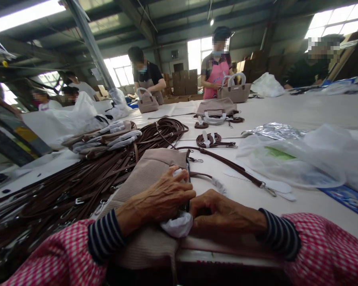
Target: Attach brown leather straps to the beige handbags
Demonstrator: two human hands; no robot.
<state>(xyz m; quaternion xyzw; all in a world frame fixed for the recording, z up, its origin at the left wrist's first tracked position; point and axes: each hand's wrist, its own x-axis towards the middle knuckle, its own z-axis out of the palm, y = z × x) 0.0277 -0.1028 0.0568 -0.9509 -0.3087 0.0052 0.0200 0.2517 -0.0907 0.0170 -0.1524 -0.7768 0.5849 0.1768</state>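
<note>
Basically, ribbed taupe handbag (143, 172) at near centre of table (271, 109); left hand (167, 194) bent over its zip side, right hand (223, 214) curled alongside, can't tell if either grips. Metal hook (101, 206) just left could snag fabric if bag drags.

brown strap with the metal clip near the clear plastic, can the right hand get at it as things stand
Probably yes: the brown strap lies just beyond the right hand, its metal clip uncovered, though that hand is at the taupe bag.
</note>
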